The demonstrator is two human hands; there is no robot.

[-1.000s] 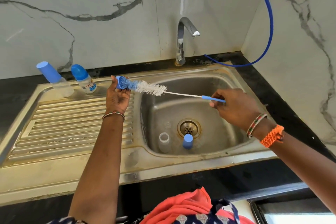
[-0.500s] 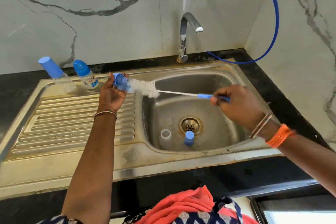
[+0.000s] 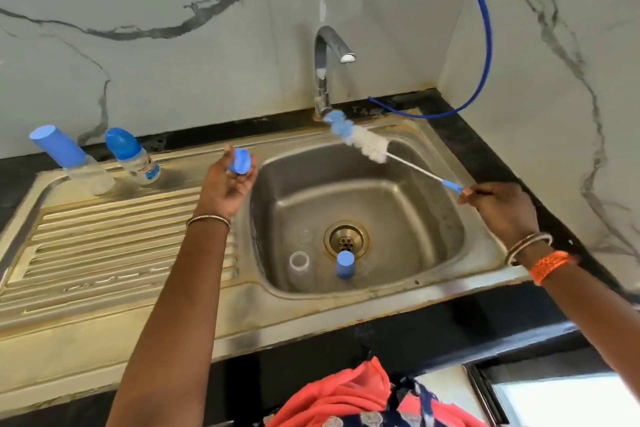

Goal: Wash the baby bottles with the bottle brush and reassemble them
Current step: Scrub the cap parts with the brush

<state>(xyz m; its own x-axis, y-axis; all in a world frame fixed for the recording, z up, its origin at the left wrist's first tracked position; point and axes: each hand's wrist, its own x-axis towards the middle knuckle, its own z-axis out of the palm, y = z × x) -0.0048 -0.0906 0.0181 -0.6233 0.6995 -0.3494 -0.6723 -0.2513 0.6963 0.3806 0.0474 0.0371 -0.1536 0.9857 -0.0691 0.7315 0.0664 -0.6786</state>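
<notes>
Blue cap (image 3: 238, 161) gripped in my left hand (image 3: 227, 184) beside the sink (image 3: 485, 253); right hand (image 3: 498, 206) pinches the brush (image 3: 363, 144), clear for rinsing.

sink (image 3: 408, 298): stained, dull-shiny metal
tap (image 3: 323, 59): glossy metal
wall (image 3: 173, 62): smooth veined marble
brush head (image 3: 363, 142): fluffy bristles

I had only the one head view, which looked forward and steeply down from above the near edge of the sink (image 3: 408, 295), facing the marble wall (image 3: 173, 73) behind it. It sat close: the sink basin filled the middle, the tap (image 3: 323, 80) stood just beyond it, and the draining board (image 3: 104, 246) ran off to its left. Both forearms reached in from the bottom edge toward the sink.
</notes>
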